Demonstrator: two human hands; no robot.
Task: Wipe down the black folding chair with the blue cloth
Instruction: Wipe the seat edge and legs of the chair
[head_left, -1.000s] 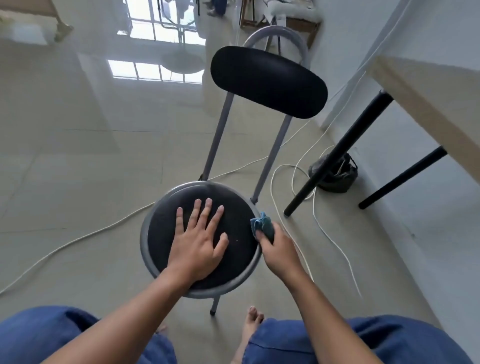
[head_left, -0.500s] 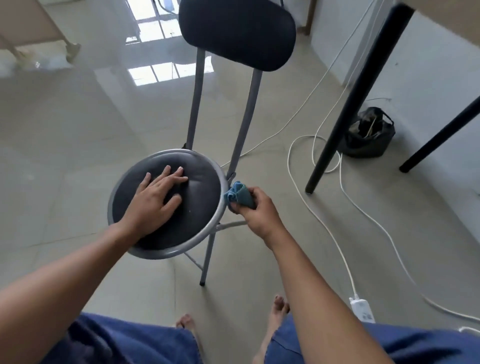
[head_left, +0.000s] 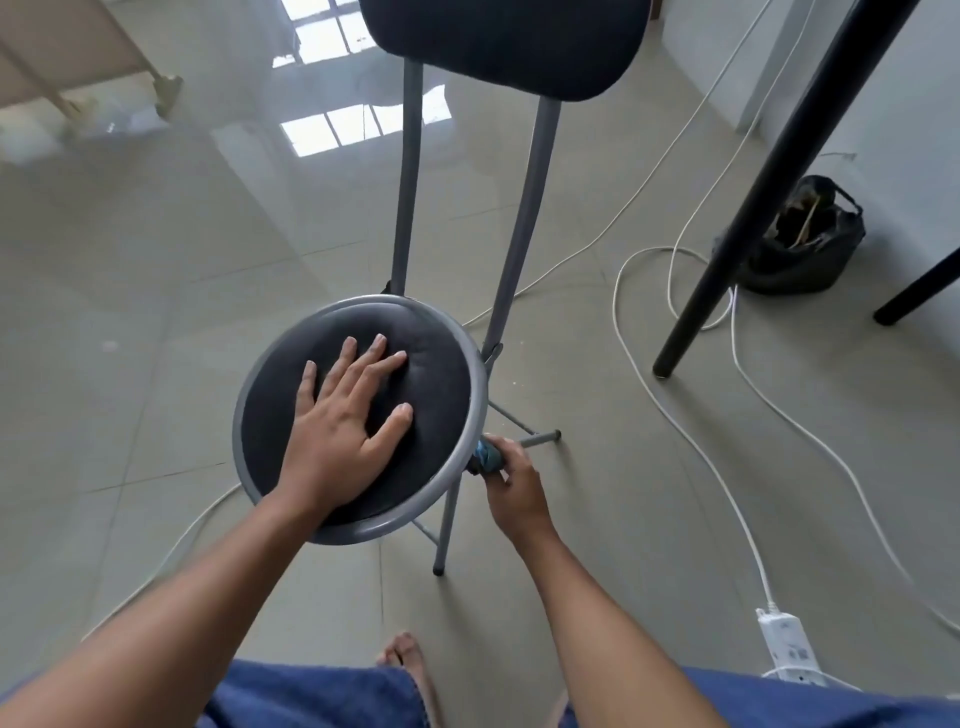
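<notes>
The black folding chair (head_left: 441, 374) stands on the tiled floor, with a round black padded seat in a grey metal ring and a black backrest on two grey uprights. My left hand (head_left: 343, 426) lies flat on the seat, fingers spread. My right hand (head_left: 511, 486) grips the bunched blue cloth (head_left: 487, 456) just below the seat's right rim, against the grey frame where the front leg and crossbar meet. Most of the cloth is hidden in my fist.
White cables (head_left: 691, 431) snake over the floor to the right, ending in a power strip (head_left: 787, 642). A black table leg (head_left: 769, 171) slants down right of the chair, with a black bag (head_left: 802, 244) behind it. My bare foot (head_left: 408, 660) is below the seat.
My right hand has carried the cloth from the seat's right rim down under the rim onto the frame. The left hand stays pressed on the seat. The view has moved closer.
</notes>
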